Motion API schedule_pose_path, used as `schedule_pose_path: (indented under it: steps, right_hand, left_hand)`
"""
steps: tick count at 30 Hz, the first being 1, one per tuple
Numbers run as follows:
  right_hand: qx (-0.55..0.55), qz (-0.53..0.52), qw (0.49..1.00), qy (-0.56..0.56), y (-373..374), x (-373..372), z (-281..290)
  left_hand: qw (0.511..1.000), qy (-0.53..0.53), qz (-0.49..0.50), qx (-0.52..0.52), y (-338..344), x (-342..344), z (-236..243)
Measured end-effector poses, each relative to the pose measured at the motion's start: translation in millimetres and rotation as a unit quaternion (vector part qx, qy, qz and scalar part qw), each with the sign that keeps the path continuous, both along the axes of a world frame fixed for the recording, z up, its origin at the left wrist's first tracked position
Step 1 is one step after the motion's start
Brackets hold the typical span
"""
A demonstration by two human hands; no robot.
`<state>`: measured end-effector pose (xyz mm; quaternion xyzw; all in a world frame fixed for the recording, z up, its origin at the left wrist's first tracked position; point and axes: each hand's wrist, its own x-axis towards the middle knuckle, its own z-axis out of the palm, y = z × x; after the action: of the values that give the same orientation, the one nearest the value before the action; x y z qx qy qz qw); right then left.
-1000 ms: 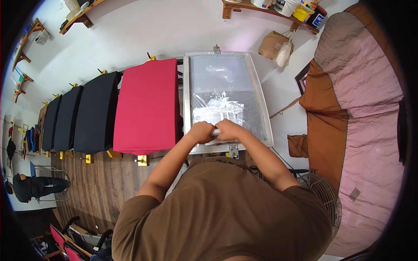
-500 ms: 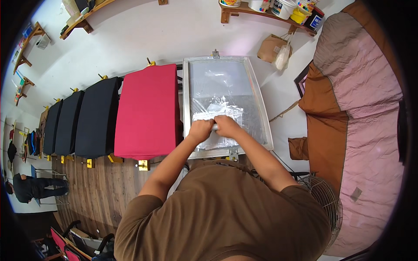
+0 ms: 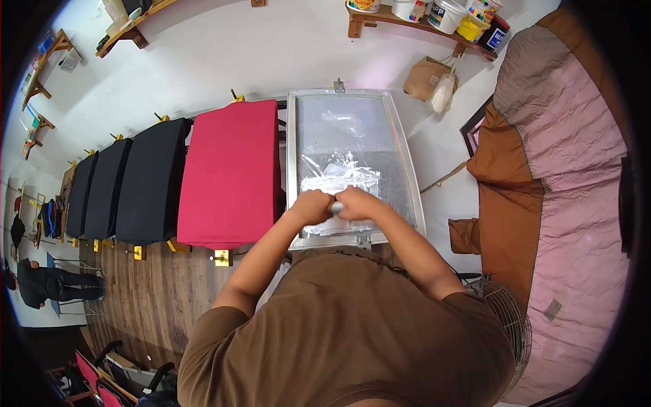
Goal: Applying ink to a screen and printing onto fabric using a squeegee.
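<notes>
A silver-framed printing screen (image 3: 401,163) lies flat in front of me, with white ink (image 3: 342,176) smeared over the near half of its mesh. My left hand (image 3: 312,207) and my right hand (image 3: 354,203) are wrapped round a silver squeegee (image 3: 337,208) low on the screen, close together. Their fingers are closed on it, and the hands hide most of it. To the screen's left is a platen covered in red fabric (image 3: 227,169), apart from my hands.
Black-covered platens (image 3: 146,180) continue leftward. A person in dark clothes (image 3: 47,281) stands far left. A wire fan (image 3: 505,319) is by my right side, pink-and-brown fabric (image 3: 563,129) hangs at the right. Tubs (image 3: 447,15) stand on a wall shelf (image 3: 380,20); a paper bag (image 3: 420,78) hangs below.
My hands and the squeegee moved slightly away from me, then back toward me to the screen's near end. The white smear on the near half has changed shape a little.
</notes>
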<state>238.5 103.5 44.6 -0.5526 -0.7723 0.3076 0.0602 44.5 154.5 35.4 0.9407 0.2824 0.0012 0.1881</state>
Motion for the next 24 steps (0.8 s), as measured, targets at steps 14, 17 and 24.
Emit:
schedule_pose_path:
  steps: [14,17,24]
  right_hand:
    - [0.067,-0.054,0.996,-0.014,47,13,-19]
    - [0.064,-0.036,0.996,-0.045,37,8,-18]
    - [-0.004,-0.014,1.000,-0.012,-21,-6,-18]
  left_hand:
    - [0.996,-0.012,0.025,0.085,47,27,-17]
    - [0.998,0.000,0.008,0.069,35,20,-19]
    - [0.999,-0.024,0.007,0.038,-25,-2,-22]
